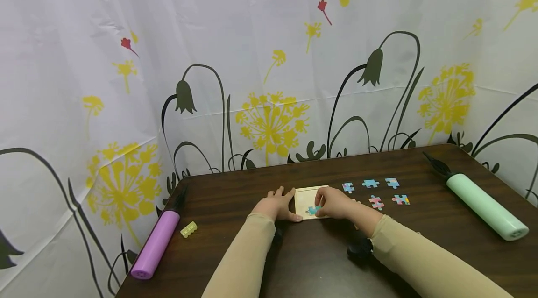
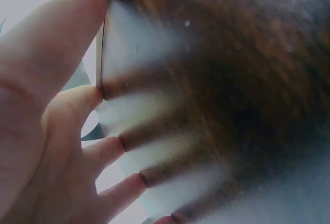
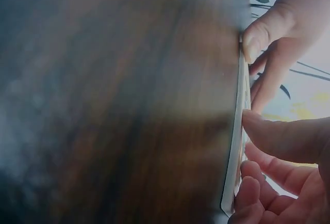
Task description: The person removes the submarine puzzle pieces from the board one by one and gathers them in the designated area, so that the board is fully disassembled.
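A shallow light wooden puzzle tray (image 1: pixel 304 195) lies on the dark table. One blue jigsaw piece (image 1: pixel 311 210) is inside it, near the front edge. My left hand (image 1: pixel 275 205) is spread along the tray's left side, with the thumb at the near left corner and the index finger by the far one. In the left wrist view, its fingers (image 2: pixel 82 105) stretch out to the tabletop. My right hand (image 1: pixel 332 202) reaches over the tray's right part, pinching the right end of the blue piece with curled fingers. From the right wrist, the tray's edge (image 3: pixel 238 126) shows beside both hands.
Right of the tray lie several loose jigsaw pieces (image 1: pixel 377 202), partly hidden by the right hand. A mint-green hand pump (image 1: pixel 485 204) lies at the right, a purple pump (image 1: pixel 157 244) at the left edge. A small yellow block (image 1: pixel 188 229) sits near the purple pump.
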A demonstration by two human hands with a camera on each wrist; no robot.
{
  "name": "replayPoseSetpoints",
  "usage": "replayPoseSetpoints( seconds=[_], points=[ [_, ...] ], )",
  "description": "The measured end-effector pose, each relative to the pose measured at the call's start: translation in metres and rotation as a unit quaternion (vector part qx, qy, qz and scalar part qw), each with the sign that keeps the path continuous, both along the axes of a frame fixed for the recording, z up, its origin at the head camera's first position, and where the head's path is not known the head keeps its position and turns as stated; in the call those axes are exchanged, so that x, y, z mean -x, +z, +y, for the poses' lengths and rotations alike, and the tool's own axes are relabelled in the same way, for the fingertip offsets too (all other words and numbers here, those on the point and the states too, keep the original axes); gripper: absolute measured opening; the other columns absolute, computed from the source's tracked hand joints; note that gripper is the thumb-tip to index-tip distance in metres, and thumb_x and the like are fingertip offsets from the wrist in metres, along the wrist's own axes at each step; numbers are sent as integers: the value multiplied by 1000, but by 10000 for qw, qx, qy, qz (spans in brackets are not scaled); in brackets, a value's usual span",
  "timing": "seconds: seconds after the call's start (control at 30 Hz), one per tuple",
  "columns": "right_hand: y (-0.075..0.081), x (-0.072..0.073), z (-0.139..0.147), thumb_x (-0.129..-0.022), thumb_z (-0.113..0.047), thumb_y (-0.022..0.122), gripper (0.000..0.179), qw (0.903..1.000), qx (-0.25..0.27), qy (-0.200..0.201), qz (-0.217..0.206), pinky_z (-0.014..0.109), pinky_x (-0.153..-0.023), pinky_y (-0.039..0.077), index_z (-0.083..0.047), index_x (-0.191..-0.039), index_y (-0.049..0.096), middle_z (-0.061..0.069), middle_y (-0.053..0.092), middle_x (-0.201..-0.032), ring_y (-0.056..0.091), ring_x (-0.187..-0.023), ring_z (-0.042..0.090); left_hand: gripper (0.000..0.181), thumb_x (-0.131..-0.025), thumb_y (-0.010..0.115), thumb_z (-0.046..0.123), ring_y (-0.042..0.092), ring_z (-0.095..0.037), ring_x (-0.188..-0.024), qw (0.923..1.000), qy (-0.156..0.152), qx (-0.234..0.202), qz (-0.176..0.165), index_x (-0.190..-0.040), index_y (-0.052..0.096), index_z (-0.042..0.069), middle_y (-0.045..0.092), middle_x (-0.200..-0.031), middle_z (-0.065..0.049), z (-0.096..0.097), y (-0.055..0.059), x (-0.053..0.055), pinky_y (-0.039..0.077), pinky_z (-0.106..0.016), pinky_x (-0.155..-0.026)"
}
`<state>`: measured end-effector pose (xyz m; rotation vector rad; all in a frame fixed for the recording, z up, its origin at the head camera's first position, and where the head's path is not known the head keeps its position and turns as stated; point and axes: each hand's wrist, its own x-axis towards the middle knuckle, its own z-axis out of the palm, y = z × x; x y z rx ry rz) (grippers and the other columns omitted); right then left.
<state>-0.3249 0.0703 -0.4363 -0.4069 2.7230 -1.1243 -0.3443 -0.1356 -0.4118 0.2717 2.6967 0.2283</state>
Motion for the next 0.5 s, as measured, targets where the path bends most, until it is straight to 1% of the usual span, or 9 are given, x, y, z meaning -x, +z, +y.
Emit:
replayPoseSetpoints(
  seconds=[0.07,0.13,0.27,0.33,0.5],
  points=[
    [0,0,0,-75,-8,86,27,10000,-37,-35,25,36,-64,44,-12,-86,61,1,57,-79,53,-69,18,99,-77,75,61,20,-37,-145,10000,-8,-27,48,-158,27,31,21,-162,-9,0,-6,4,28,-59,-108],
    [0,-1,0,-74,-7,86,28,10000,-36,-60,63,36,-64,43,-12,-86,60,1,56,-78,53,-69,18,100,-75,76,62,20,-38,-145,10000,-10,-53,78,-158,28,31,21,-162,-10,0,-9,7,25,-60,-109],
    [-1,-1,-1,-73,-6,86,31,9999,4,-111,91,36,-64,42,-12,-87,59,1,56,-78,52,-69,18,101,-74,76,63,19,-40,-145,9999,9,-119,77,-157,28,32,20,-162,-10,-1,-10,7,21,-61,-110],
    [-1,-1,-1,-73,-5,86,31,9999,37,-131,92,36,-64,42,-12,-87,59,1,56,-78,52,-69,18,101,-74,76,63,19,-40,-145,9998,24,-161,64,-157,29,31,20,-162,-10,-1,-7,5,22,-61,-110],
    [-2,-1,0,-76,-4,83,27,9997,199,-150,70,35,-62,42,-11,-87,59,2,57,-76,53,-67,18,97,-78,75,60,18,-37,-146,9999,-36,-155,-24,-158,28,28,21,-162,-11,0,7,-4,21,-57,-112]
  ],
)
